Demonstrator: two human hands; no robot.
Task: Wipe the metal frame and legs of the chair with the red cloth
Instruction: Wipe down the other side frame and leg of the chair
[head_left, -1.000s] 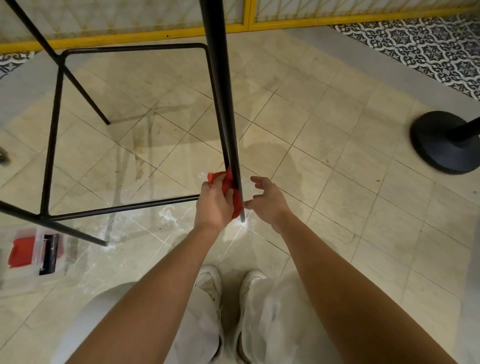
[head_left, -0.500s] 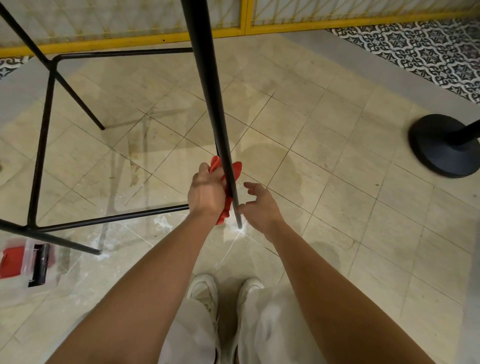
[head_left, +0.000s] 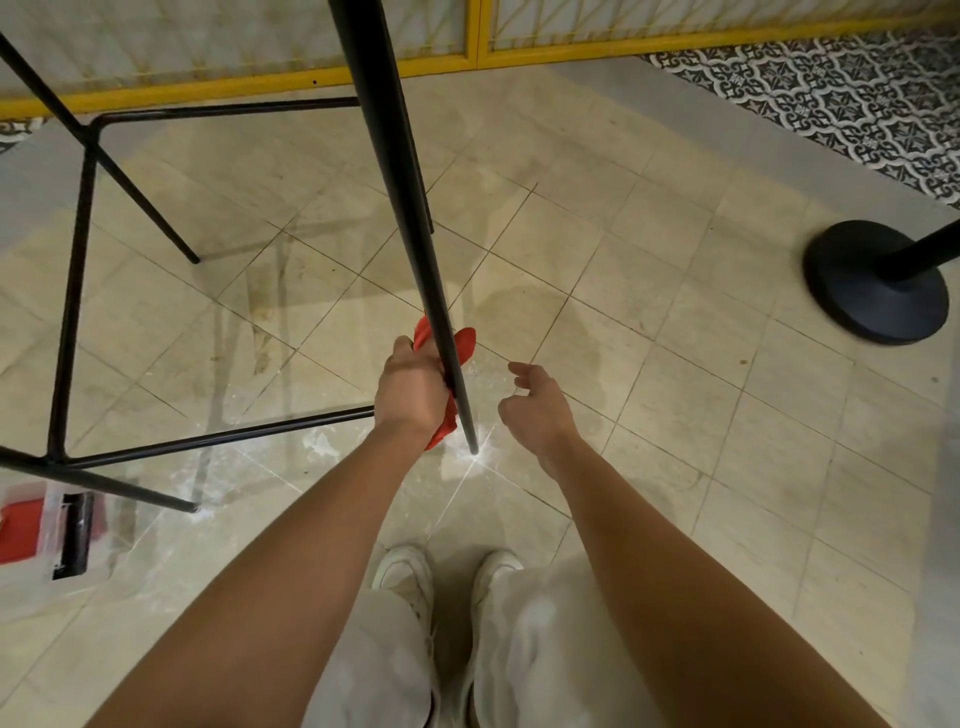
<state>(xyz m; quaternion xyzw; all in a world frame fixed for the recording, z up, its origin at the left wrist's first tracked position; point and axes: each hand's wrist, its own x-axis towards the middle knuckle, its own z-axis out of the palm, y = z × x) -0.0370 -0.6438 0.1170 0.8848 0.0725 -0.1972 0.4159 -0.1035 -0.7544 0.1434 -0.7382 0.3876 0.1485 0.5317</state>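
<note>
A black metal chair leg (head_left: 410, 218) slants down from the top of the view to its foot on the tiled floor. My left hand (head_left: 413, 392) grips the red cloth (head_left: 465, 345), which is wrapped around the lower part of that leg. A short way to the right of the leg hovers my right hand (head_left: 537, 410), fingers loosely curled and holding nothing. The chair's footrest frame (head_left: 72, 291) of thin black bars spreads to the left, joined to the other legs.
A clear plastic box (head_left: 47, 530) with red and black contents lies on the floor at the left. A black round stanchion base (head_left: 872, 283) stands at the right. A yellow-framed barrier (head_left: 519, 52) runs along the back. My white shoes (head_left: 447, 577) are just below the leg's foot.
My left hand has slid the red cloth a little up the leg. My right hand has drawn away from the leg to the right and opened slightly.
</note>
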